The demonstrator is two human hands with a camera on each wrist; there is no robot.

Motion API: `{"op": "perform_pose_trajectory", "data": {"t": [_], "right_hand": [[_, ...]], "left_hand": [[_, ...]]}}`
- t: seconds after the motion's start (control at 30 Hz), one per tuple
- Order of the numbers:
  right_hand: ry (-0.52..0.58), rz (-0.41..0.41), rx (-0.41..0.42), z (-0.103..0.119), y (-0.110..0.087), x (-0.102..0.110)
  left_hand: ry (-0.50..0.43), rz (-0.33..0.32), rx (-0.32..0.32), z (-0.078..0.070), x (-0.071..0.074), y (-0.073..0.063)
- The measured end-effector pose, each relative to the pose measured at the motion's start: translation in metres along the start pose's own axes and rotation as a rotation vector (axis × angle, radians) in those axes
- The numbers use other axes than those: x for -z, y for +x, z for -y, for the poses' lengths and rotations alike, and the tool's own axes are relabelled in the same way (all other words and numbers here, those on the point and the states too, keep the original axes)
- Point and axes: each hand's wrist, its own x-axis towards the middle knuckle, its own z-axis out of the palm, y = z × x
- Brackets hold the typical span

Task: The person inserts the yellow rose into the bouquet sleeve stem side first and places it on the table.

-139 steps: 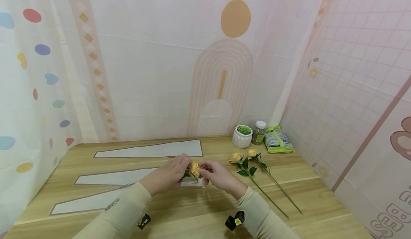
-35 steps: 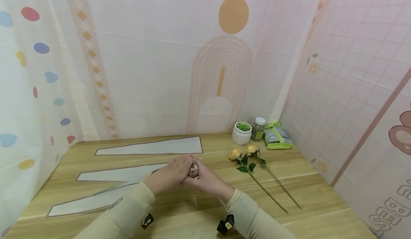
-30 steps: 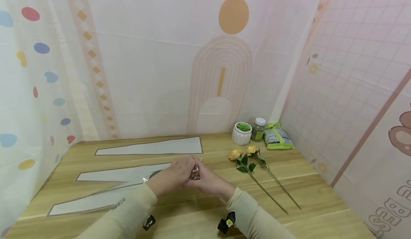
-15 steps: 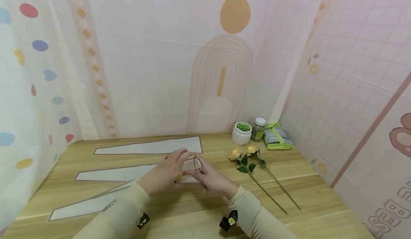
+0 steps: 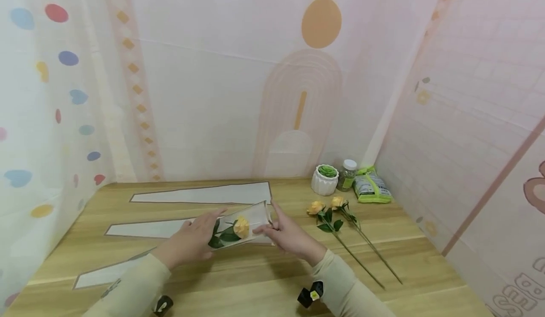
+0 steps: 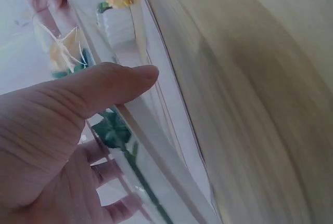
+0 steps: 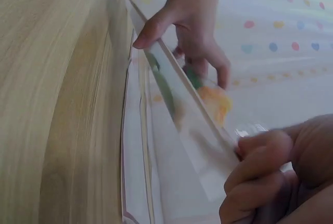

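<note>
A yellow artificial rose [image 5: 241, 227] with green leaves lies inside a clear flower sleeve [image 5: 257, 213] with dark borders, held slanted above the table. My left hand [image 5: 191, 239] grips the sleeve around the leaf and stem part; in the left wrist view its thumb lies over one edge and its fingers lie behind. At the wide end, my right hand [image 5: 294, 239] pinches the sleeve's rim beside the bloom. In the right wrist view, the fingers [image 7: 260, 167] of that hand are curled at the sleeve's edge. The stem's lower end is hidden by the left forearm.
Flat white tapered sleeves with brown borders, the back one [image 5: 204, 194] and the middle one [image 5: 145, 228] among them, lie on the wooden table [image 5: 238, 288]. Two yellow roses [image 5: 316, 207] lie at right. Behind them stand a potted succulent [image 5: 325, 180], a jar [image 5: 347, 175] and a green packet [image 5: 372, 186].
The hands, earlier close together over the bloom, have moved apart. My left hand has gone left down the sleeve, and the rose now shows inside it. My right hand stays at the wide end.
</note>
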Motion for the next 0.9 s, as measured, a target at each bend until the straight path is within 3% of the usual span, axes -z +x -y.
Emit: {"op": "perform_pose_trajectory", "data": {"t": [0.23, 0.37, 0.53, 0.73, 0.9], "right_hand": [[-0.009, 0.042, -0.042, 0.004, -0.006, 0.004], [-0.066, 0.082, -0.054, 0.004, -0.011, 0.008], [-0.132, 0.157, -0.068, 0.001, -0.019, 0.013], [-0.15, 0.208, -0.08, -0.006, -0.023, 0.017], [-0.165, 0.246, -0.098, -0.013, -0.026, 0.02]], "left_hand": [[-0.06, 0.068, -0.054, 0.002, 0.001, -0.01], [-0.098, 0.101, -0.068, -0.002, 0.002, -0.013], [-0.113, 0.151, -0.048, -0.001, 0.003, -0.015], [-0.206, 0.248, -0.008, 0.008, 0.003, -0.022], [-0.219, 0.224, -0.007, 0.017, 0.001, -0.03]]}}
